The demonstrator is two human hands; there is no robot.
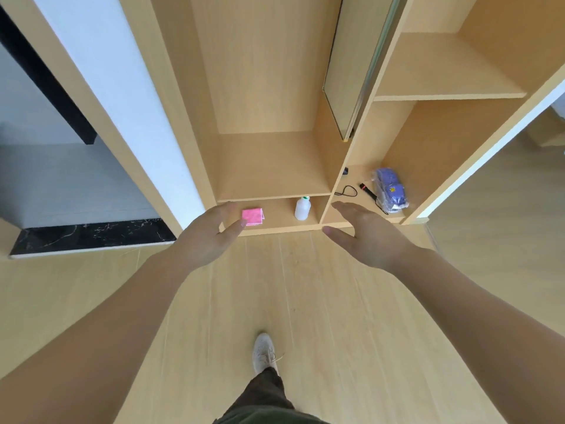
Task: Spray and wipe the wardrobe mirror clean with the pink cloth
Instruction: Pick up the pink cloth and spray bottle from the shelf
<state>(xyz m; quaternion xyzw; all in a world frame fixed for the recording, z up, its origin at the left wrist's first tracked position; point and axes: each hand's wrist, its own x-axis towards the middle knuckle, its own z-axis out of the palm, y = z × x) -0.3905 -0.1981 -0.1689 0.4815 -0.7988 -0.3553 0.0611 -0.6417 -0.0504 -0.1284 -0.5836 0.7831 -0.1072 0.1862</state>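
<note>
A folded pink cloth (253,216) lies on the wardrobe's lowest shelf. To its right on the same shelf stands a white spray bottle (302,208) with a green top. The wardrobe mirror (351,65) hangs edge-on against the divider panel, up and to the right. My left hand (211,234) is stretched forward with straight fingers, its thumb tip just left of the cloth, holding nothing. With its fingers straight and spread, my right hand (365,232) reaches out to the right of the bottle and is empty too.
The wooden wardrobe (269,166) has open compartments. In the right compartment lie a bagged purple item (390,189), a black torch (368,191) and a black cord (347,191). My foot (263,351) stands on the pale wooden floor. A dark marble threshold (91,237) is at left.
</note>
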